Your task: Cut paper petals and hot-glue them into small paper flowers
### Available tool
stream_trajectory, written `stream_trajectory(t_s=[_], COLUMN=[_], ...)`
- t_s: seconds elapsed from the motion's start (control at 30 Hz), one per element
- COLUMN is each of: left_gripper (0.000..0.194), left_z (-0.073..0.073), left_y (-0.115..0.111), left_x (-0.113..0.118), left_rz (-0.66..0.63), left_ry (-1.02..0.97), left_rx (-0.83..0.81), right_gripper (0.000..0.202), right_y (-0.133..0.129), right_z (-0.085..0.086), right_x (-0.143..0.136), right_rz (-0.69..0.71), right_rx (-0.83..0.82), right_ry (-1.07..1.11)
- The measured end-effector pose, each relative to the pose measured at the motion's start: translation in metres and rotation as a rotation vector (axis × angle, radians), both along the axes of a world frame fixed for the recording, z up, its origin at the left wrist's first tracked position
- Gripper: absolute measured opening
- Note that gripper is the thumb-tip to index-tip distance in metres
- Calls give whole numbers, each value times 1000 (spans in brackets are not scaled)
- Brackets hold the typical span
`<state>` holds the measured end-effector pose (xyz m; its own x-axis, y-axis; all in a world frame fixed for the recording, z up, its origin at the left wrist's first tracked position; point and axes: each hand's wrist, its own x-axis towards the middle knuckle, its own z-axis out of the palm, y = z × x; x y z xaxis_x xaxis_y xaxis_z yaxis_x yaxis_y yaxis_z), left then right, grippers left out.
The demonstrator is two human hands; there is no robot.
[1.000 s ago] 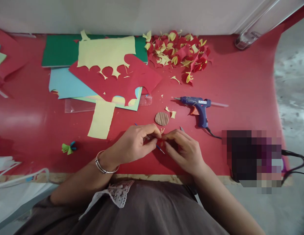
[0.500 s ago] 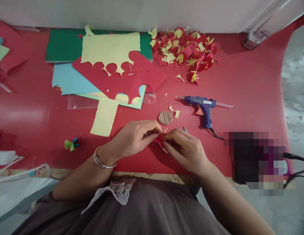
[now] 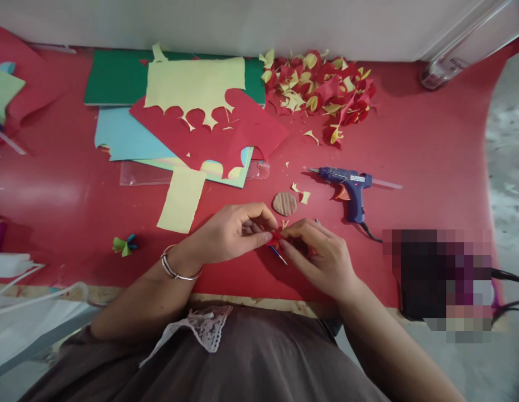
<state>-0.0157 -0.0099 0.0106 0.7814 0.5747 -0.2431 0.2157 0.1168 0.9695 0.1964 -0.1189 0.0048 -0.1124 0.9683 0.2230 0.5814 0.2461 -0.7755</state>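
Observation:
Between my two hands is a small piece of red paper (image 3: 275,237). My left hand (image 3: 238,233) pinches its left side between thumb and fingers, and my right hand (image 3: 317,251) pinches the right side. A thin blue tool with a metal tip (image 3: 279,255) lies just beneath the paper; its far end is hidden by my left hand. Right above my fingertips sits a round corrugated cardboard disc (image 3: 284,204), with small yellow scraps (image 3: 304,197) beside it.
A blue glue gun (image 3: 355,192) lies at the right, its cord running to a blurred dark object (image 3: 424,273). Behind are stacked paper sheets (image 3: 196,84) and a heap of red and yellow cut pieces (image 3: 318,84). A green-blue paper flower (image 3: 124,245) lies left.
The view has shifted slightly, moving the table items a little rightward. My fingers have changed position slightly around the red paper, and more of the blue tool shows.

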Motion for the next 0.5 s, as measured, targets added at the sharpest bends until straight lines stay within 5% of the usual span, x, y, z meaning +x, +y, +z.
stream_trajectory(t_s=[0.23,0.5], left_gripper=[11,12], left_z=[5,1], left_y=[-2,-1], left_x=[11,7], left_rz=[125,242], left_ry=[0,-22], left_rx=[-124,-175], right_gripper=[5,18], right_y=[0,2], right_z=[5,-11], right_x=[6,55], right_rz=[-87,-762], right_rx=[-34,52], right_ry=[24,-266])
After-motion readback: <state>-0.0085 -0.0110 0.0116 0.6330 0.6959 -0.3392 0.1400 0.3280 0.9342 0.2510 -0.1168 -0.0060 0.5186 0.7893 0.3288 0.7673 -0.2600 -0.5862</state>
